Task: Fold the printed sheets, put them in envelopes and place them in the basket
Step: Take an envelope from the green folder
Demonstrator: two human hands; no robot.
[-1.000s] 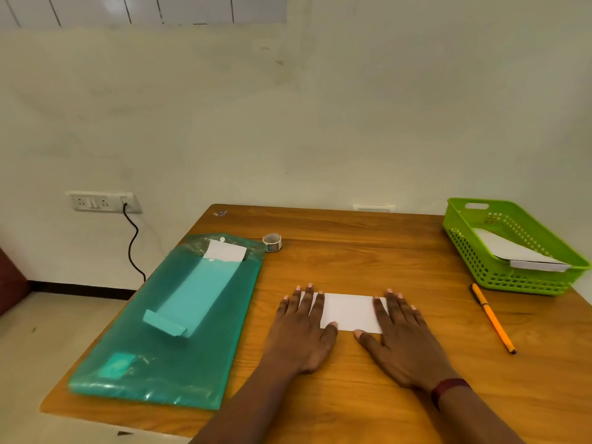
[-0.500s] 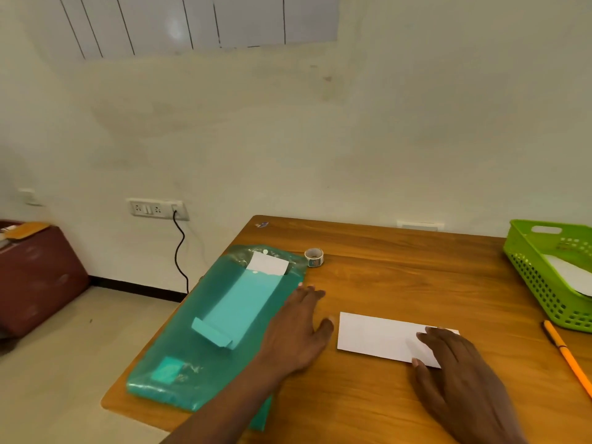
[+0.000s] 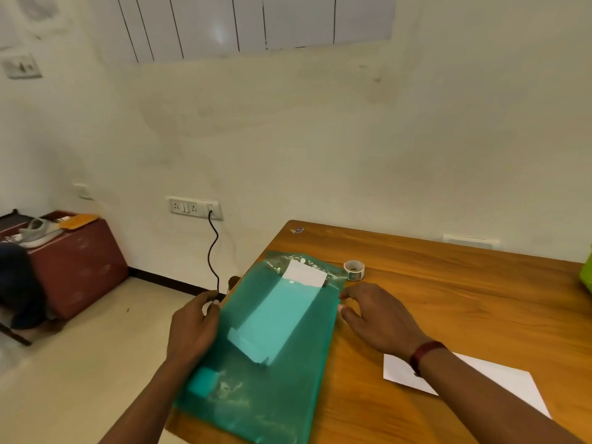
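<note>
Fingers (image 3: 200,301) of left hand (image 3: 193,331): bent against the left edge of the green plastic packet (image 3: 256,395); whether they pinch it cannot be told.
Fingers (image 3: 354,291) of right hand (image 3: 381,318): loosely spread, tips at the packet's right edge, gripping nothing.
Packet: flat on the wooden table (image 3: 448,299), left corner, lengthwise away from the person. A pale stack (image 3: 278,318) shows through the plastic, with a white end (image 3: 304,275) at the far opening.
Folded white sheet (image 3: 499,382): on the table near the person, partly covered by the right forearm, which wears a dark red wristband (image 3: 424,350).
Tape roll (image 3: 354,269): just beyond the packet's far right corner.
Green basket (image 3: 587,274): a sliver at the right border.
Wall socket (image 3: 193,207): black cable (image 3: 213,251) hanging down.
Maroon box (image 3: 73,264): on the floor at left, with a shoe (image 3: 35,232) on top.
</note>
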